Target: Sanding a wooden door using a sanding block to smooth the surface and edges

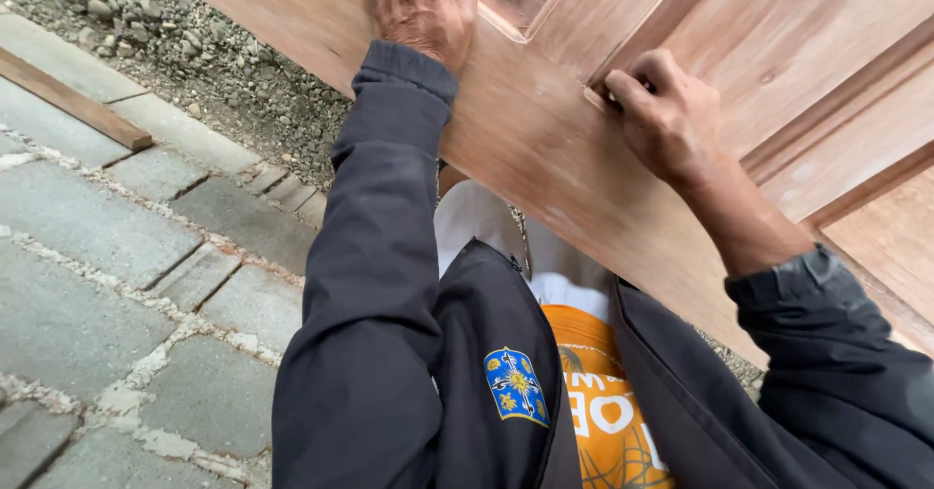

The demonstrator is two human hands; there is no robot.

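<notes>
Wooden door panel (545,148): left hand (420,7) flat w/ released grip, right hand (664,114) clenched on moulding.

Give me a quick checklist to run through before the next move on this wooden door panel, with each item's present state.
1. Left hand flat on the wooden door panel: ok, palm rests on the frame.
2. Right hand at the moulded corner of the recess: ok, its fingers are curled against the edge.
3. Anything held in the right hand: cannot tell, the fingers hide it.
4. Panel supported underneath: cannot tell, its support is out of view.
5. Jacket sleeve away from the worked corner: ok.
6. Loose wooden strip on the paving away from the person: ok, it lies off to the side.
</notes>
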